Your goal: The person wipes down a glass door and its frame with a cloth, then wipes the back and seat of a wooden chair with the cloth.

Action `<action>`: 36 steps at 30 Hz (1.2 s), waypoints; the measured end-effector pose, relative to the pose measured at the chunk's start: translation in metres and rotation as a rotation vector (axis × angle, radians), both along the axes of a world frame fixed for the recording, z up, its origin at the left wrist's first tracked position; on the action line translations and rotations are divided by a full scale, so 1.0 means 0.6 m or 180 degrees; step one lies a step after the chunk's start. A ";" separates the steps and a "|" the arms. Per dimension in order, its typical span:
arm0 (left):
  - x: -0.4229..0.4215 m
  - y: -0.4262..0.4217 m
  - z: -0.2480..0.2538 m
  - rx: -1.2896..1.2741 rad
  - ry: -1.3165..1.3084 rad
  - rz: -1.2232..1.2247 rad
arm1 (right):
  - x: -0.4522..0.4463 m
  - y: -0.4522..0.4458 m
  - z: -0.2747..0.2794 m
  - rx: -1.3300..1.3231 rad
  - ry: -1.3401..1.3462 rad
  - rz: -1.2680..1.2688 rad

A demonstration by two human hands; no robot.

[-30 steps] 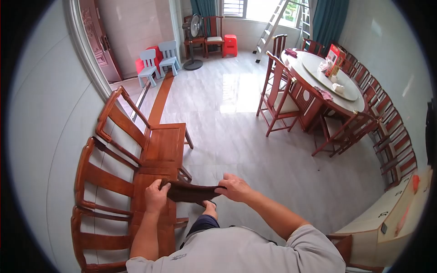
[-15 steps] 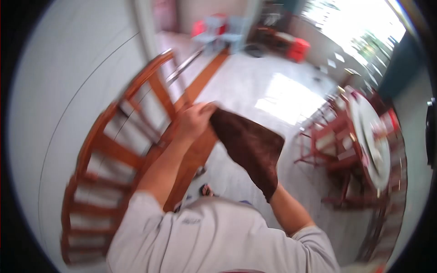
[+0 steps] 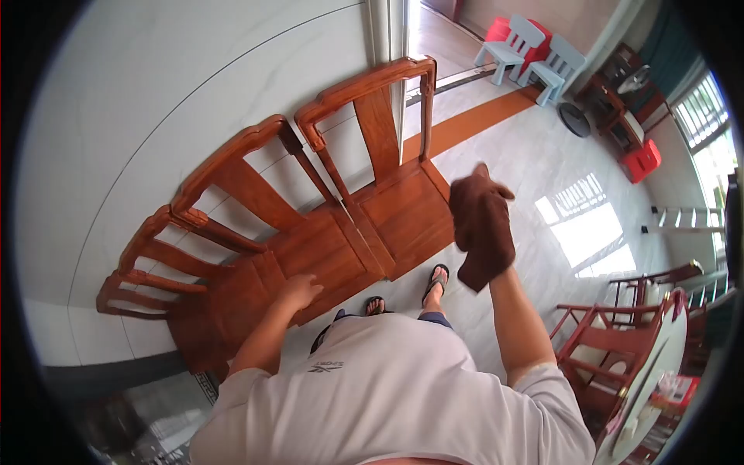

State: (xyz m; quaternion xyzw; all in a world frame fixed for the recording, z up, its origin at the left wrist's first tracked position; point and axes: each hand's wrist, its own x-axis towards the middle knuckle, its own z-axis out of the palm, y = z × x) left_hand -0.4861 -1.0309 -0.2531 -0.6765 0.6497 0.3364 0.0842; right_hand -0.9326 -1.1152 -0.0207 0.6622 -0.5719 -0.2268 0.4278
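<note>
A dark brown cloth (image 3: 482, 225) hangs bunched over my right hand (image 3: 496, 186), which grips it out in front of me to the right. Only some fingertips show past the cloth; the rest of that hand is covered. My left hand (image 3: 301, 292) holds nothing, its fingers loosely apart, above the seat of a wooden chair (image 3: 318, 242). Whether it touches the seat I cannot tell. Beside that seat stands another wooden chair (image 3: 391, 221), nearest the cloth.
More of the wooden chair row (image 3: 163, 260) runs along the wall to the left. Two small pale-blue chairs (image 3: 508, 48) stand by the far doorway. At the right are a round table (image 3: 655, 372) and dark red chairs (image 3: 604, 349). A red stool (image 3: 642, 161) sits farther back.
My left hand has let go of the cloth and dropped toward the chair seat. The cloth, earlier stretched between both hands, is now bunched at my right hand. The view has turned.
</note>
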 end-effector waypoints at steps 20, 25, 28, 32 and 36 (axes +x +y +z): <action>-0.201 0.218 0.223 0.0040 -0.0799 0.2587 | 0.040 -0.782 -0.115 0.0751 -0.2699 0.2173; -0.154 0.185 0.181 0.0078 -0.0648 0.2355 | 0.049 -0.745 -0.006 0.1598 -0.2783 0.1405; -0.109 0.069 0.148 -0.0863 -0.0425 0.1962 | 0.049 -0.762 -0.029 0.1194 -0.3618 0.0664; -0.110 -0.172 0.215 -0.1624 0.0977 0.1881 | -0.004 -0.802 -0.124 0.0793 -0.2917 0.1571; -0.134 -0.374 0.235 -0.1799 0.1629 0.1706 | -0.021 -0.698 -0.036 0.0870 -0.2653 0.1677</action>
